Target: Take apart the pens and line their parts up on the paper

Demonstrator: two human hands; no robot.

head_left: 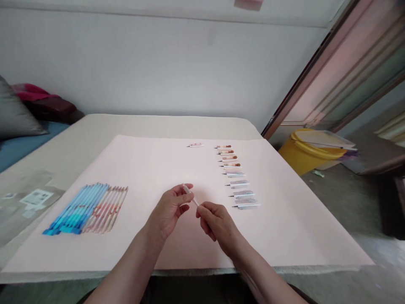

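Observation:
Both my hands meet over the middle of a pale pink sheet (142,169) and hold one thin white pen part (190,195) between them. My left hand (169,210) pinches its upper end with thumb and forefinger. My right hand (217,222) pinches its lower end, fingers curled. To the left lies a tight row of several blue and pink pens (87,208). To the right, a column of several short pen pieces (236,177) with dark tips runs away from me. One more short piece (195,145) lies alone at the far middle.
The sheet covers a beige table (158,122) against a grey wall. A clear plastic bag with a label (30,200) lies at the left edge. A yellow bucket (308,152) stands on the floor to the right. Cushions (34,105) lie at far left.

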